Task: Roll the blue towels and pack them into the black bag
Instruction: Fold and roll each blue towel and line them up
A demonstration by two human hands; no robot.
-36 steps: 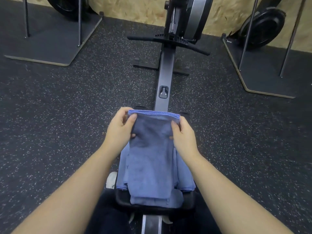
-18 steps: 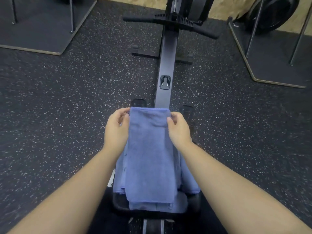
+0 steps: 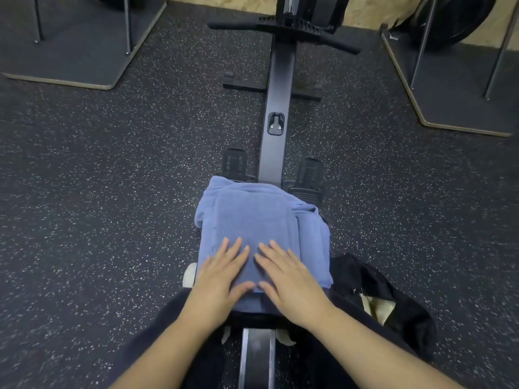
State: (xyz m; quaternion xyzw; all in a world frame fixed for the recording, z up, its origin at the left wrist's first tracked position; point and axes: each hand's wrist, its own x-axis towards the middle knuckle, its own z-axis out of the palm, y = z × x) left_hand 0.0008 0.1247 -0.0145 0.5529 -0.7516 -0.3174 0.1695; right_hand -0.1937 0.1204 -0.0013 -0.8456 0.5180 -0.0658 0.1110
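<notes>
**Both hands flat on folded blue towel, rowing machine seat**

The top blue towel, folded into a long narrow strip, lies on a pile of other blue towels heaped on the seat of a rowing machine. The lower towels spill out to the far left and to the right of the strip.

Left hand: palm down on the near end of the top towel, fingers straight and slightly spread, pressing the cloth. Nothing is gripped.

Right hand: palm down just beside the left, fingers straight and a little apart, also pressing the near end of the strip. The two thumbs lie close together at the towel's near edge.

The black bag sits on the floor to the right of the seat, touching the towel pile's right edge; its mouth gapes and shows a pale lining. No towel is visible inside it.

The rowing machine rail runs straight ahead, with footrests on either side of it just beyond the towels. The speckled rubber floor surrounds the machine.
</notes>
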